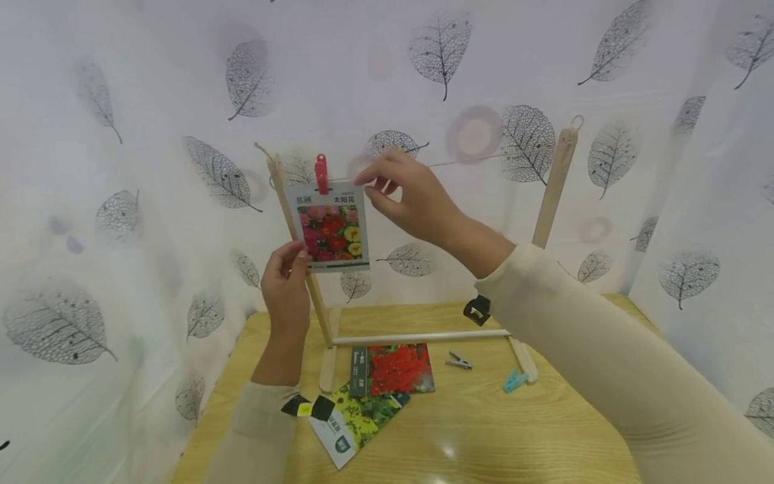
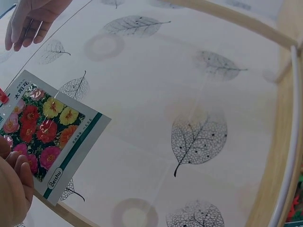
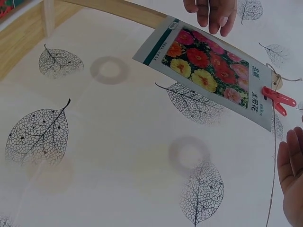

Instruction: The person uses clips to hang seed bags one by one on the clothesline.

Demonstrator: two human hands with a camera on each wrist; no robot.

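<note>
A seed packet with pink, red and yellow flowers hangs from a thin string, held at its top edge by a red clothespin. My left hand is by the packet's lower left edge, its fingers relaxed and loosely bent. At the upper right corner is my right hand, thumb and forefinger apart close to the string. In the right wrist view the right hand shows loose fingers beside the string, and the left fingers hang near the packet's edge.
Two wooden posts hold the string, joined low down by a white rod. On the wooden table lie a red-flower packet, a yellow-flower packet partly under it, a grey clothespin and a blue clothespin.
</note>
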